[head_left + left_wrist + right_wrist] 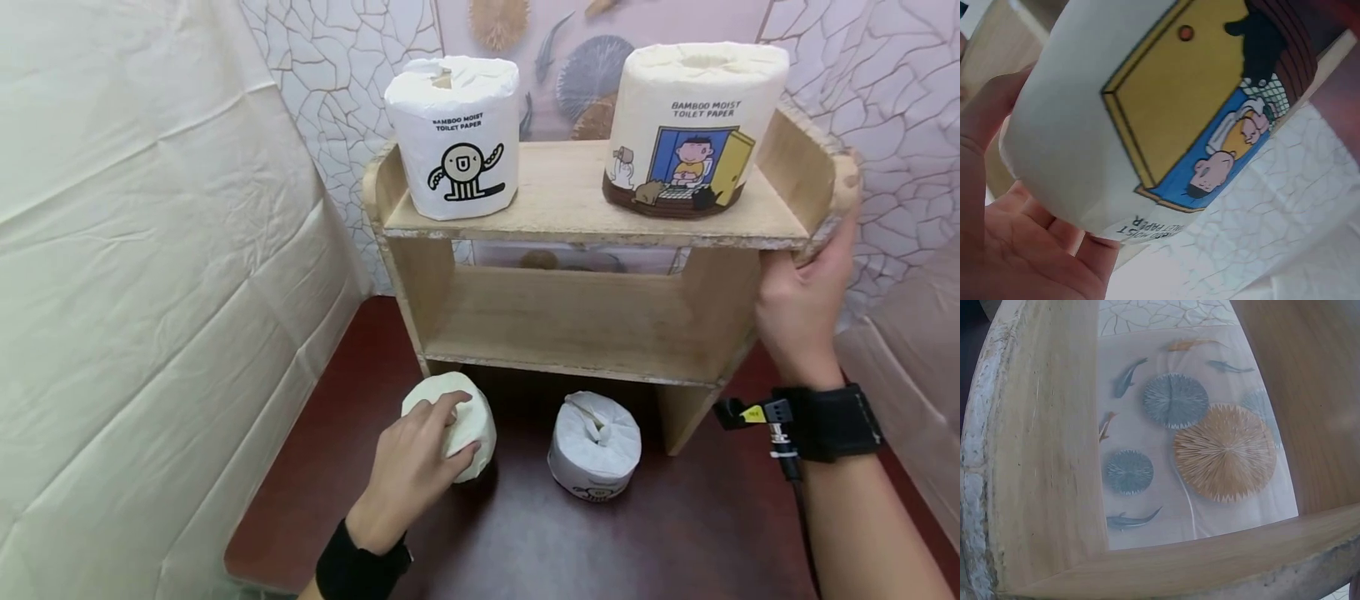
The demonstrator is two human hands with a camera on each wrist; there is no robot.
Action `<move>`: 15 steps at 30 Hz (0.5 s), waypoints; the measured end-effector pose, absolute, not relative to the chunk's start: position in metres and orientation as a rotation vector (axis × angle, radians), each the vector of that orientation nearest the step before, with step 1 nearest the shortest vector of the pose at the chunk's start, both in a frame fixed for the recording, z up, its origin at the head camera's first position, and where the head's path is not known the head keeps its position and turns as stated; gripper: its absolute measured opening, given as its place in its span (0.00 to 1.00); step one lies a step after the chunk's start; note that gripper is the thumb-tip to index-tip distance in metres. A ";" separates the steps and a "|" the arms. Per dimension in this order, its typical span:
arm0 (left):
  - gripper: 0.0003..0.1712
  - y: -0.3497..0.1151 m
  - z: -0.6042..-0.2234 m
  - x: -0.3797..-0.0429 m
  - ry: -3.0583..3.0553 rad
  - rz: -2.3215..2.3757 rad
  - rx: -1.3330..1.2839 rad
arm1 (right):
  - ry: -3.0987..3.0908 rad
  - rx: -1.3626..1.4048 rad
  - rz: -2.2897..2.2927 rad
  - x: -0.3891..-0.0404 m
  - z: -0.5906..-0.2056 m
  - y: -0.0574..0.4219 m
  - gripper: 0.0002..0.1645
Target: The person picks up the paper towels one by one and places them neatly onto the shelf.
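Note:
My left hand (420, 458) grips a cream-wrapped toilet paper roll (482, 417) from above, low at the left of the wooden shelf (562, 317). In the left wrist view, a cartoon of a yellow door and a seated figure decorates that roll (1116, 125), with thumb and fingers spread round its top end. At the right, my right hand (806, 292) holds the shelf's side panel; its fingertips are hidden behind the wood. The right wrist view is filled by the shelf's boards (1047, 437). A white-wrapped roll (600, 446) stands in front of the shelf's lower opening.
On the top board stand a white-wrapped roll (453, 142) at the left and a cream cartoon roll (690, 133) at the right. A dark red table (540, 550) lies below. Pale draped cloth (150, 250) borders the left, and a patterned wall covering (330, 108) is behind.

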State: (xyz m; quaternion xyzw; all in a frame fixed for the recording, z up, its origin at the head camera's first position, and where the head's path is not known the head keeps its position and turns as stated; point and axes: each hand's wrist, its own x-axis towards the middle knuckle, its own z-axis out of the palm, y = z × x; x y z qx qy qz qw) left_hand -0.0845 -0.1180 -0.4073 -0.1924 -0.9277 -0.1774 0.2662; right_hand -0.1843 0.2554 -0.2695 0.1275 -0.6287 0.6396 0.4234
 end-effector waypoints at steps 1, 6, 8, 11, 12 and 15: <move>0.38 -0.119 -0.404 -0.083 -2.491 -0.483 -0.526 | -1.582 0.316 1.592 -0.184 -0.270 0.255 0.43; 0.39 -0.120 -0.388 -0.082 -2.439 -0.496 -0.587 | -1.571 0.349 1.548 -0.186 -0.271 0.253 0.40; 0.39 -0.121 -0.381 -0.083 -2.429 -0.490 -0.610 | -1.551 0.364 1.552 -0.186 -0.270 0.253 0.40; 0.39 -0.122 -0.373 -0.084 -2.418 -0.484 -0.632 | -1.529 0.364 1.585 -0.186 -0.270 0.252 0.40; 0.38 -0.122 -0.371 -0.084 -2.412 -0.485 -0.637 | -1.519 0.371 1.594 -0.186 -0.270 0.251 0.39; 0.38 -0.123 -0.364 -0.084 -2.388 -0.495 -0.658 | -1.517 0.381 1.596 -0.186 -0.270 0.251 0.39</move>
